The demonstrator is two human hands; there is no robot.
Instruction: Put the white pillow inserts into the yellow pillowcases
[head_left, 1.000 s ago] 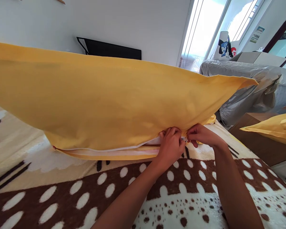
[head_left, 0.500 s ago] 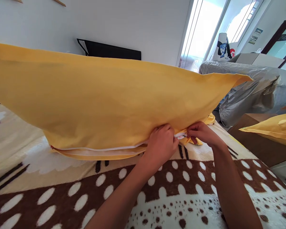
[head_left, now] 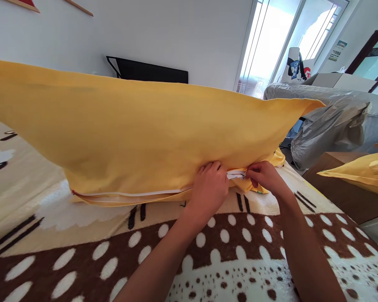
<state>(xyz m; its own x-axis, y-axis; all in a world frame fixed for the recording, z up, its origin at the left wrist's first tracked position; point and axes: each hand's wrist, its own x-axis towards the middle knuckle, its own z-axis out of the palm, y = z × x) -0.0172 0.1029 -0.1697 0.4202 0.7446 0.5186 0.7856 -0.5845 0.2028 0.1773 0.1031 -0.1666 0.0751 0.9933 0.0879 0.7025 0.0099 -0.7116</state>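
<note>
Shifted left along the zipper [head_left: 122, 194] with the left hand [head_left: 210, 186], gripping the yellow cover [head_left: 145, 134]; pinching its edge with the right hand [head_left: 264, 177]. Keep edges taut and level.

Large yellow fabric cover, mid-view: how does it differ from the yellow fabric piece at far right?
The large yellow fabric cover spans most of the view's width; the yellow fabric piece fills a small patch. The cover shows a white-edged opening along its bottom; the piece shows none. Both are yellow cloth.
</note>
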